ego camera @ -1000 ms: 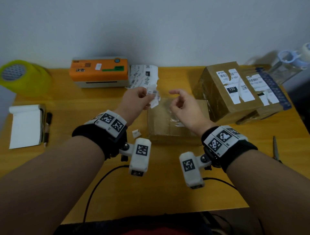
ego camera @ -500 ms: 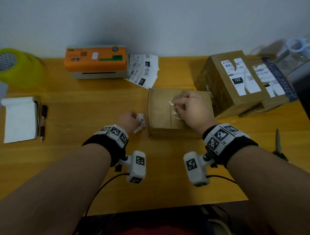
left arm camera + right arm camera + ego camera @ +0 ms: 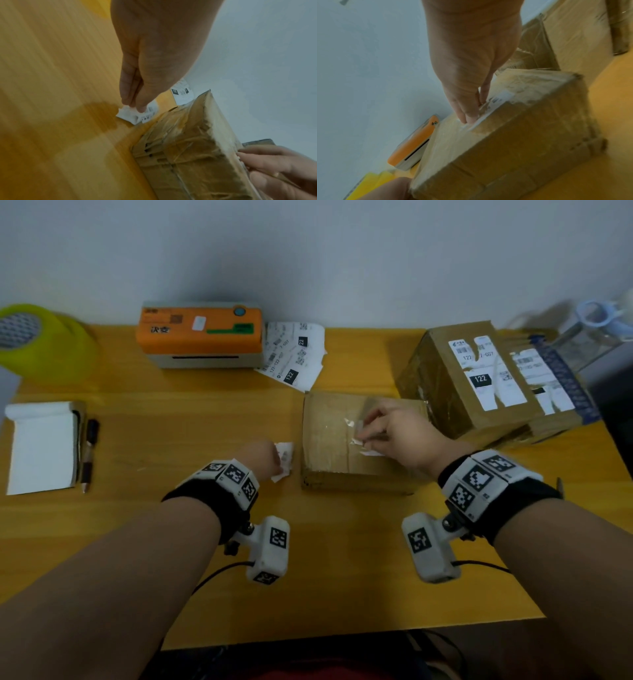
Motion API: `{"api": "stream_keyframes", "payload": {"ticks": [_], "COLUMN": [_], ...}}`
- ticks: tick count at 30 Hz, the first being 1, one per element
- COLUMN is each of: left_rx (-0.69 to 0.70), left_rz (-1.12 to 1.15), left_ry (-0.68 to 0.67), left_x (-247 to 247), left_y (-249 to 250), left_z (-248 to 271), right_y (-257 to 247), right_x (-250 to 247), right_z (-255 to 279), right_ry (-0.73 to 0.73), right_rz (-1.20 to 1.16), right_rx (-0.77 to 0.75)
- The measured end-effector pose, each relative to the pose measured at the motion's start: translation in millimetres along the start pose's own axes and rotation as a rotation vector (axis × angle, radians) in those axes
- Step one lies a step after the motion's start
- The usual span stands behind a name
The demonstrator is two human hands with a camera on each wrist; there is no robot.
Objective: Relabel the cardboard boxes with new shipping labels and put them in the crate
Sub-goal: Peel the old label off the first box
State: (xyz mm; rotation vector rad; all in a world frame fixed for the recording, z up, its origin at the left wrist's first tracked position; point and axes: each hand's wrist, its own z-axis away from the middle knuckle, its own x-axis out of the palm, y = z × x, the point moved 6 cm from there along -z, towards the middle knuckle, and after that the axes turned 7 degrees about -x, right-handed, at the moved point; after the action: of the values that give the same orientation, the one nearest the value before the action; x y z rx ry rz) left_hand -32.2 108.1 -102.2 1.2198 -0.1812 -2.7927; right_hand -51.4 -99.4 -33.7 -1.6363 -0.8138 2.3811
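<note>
Cardboard box: right hand pinches label remnant; left hand pinches torn scrap.

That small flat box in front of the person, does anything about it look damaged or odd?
Yes. The small box has ragged white label remnants on top, which the right hand picks at. The left hand holds a crumpled torn label scrap against the table beside it.
</note>
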Motion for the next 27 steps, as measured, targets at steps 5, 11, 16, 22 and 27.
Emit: {"api": "stream_keyframes", "payload": {"ticks": [5,11,16,22,27], "left_rx": [0.079,0.157,0.218,0.349,0.426], "left_rz": [0.032,0.166,0.208,0.270,-0.047], "left_ry": [0.026,0.201,0.249,0.461,0.261], "left_x": [-4.0,-25.8,-37.7,-59.2,-33.0], "left_y": [3.1,13.7,23.9,44.5,75.5], "left_z": [13.4,27.8,30.6,43.7,47.1], "right_y": [-0.5,-5.5,-13.3,-8.6,1.9], "right_x": [4.1,8.0,8.1,9.8,10.3], "right_z": [9.1,2.0,1.0,0.6,5.6], "right_ry": [0.046,0.035,0.017,0.061,0.156], "right_rz": [0.061,0.124,0.324,0.375,0.023], "right_rx": [-0.080,-0.095,-0.070,0.089,0.131]}}
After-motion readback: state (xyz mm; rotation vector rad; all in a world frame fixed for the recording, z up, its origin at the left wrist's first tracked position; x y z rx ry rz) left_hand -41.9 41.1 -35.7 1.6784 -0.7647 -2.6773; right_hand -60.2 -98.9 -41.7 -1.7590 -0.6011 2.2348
